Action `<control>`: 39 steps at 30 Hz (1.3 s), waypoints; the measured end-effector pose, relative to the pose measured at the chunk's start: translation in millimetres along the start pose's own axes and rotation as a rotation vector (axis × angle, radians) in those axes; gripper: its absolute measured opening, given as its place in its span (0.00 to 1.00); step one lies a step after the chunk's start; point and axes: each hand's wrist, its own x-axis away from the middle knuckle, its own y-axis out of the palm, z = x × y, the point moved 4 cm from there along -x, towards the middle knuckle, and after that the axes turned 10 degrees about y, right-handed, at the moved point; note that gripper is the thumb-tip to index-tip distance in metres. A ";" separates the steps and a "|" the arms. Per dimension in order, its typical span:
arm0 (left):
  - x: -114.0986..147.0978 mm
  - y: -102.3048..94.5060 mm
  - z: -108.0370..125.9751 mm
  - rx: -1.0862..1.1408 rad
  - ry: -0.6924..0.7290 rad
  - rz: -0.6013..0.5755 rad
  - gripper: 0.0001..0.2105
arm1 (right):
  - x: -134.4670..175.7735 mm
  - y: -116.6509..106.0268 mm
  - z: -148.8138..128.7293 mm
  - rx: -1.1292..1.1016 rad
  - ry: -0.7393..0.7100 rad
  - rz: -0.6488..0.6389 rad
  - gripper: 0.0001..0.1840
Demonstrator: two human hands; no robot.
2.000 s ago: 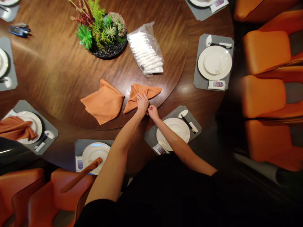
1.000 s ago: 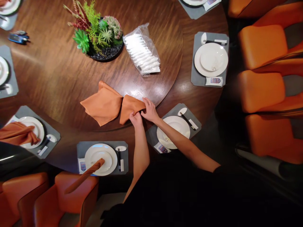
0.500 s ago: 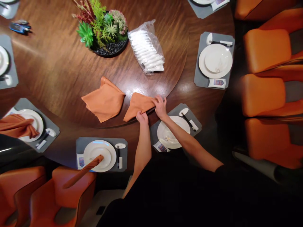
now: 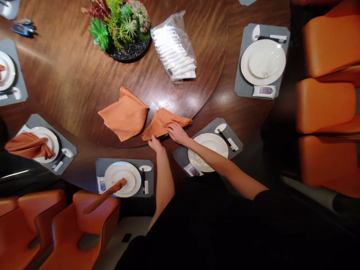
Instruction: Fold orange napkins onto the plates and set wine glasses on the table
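Note:
An orange cloth napkin, folded into a long tapered shape, lies near the front rim of the round wooden turntable. My left hand pinches its lower left edge, fingers closed. Farther right, my right hand has its bent fingers closed on the napkin's front edge around the middle; the thumb is hidden. The right end of the cloth extends past that hand. A second orange napkin, loosely folded, lies just to the left. Beneath my right forearm is a place setting with a white plate.
A clear bag of white packets and a black planter stand farther back. Grey placemats with plates, chopsticks and spoon rests line the table. One plate bears a rolled napkin. Orange chairs stand at right and lower left.
My right hand has slid left from the napkin's right end to its middle, leaving that end free. My left hand has moved left along the lower edge. The view has shifted slightly.

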 end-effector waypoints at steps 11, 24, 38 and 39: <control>-6.7 -54.2 31.5 -0.103 -0.022 0.029 0.08 | 11.8 20.8 -28.9 0.087 -0.048 -0.074 0.23; 38.8 37.7 90.1 -1.224 1.021 -1.036 0.12 | 24.4 -33.9 40.8 0.052 0.288 0.206 0.37; 12.9 18.7 91.0 -1.319 1.106 -1.278 0.21 | -36.8 -62.1 0.4 -0.304 0.063 -0.110 0.10; 11.1 17.1 91.8 -1.315 1.091 -1.271 0.20 | -45.1 -57.7 -9.4 -0.211 0.089 -0.160 0.10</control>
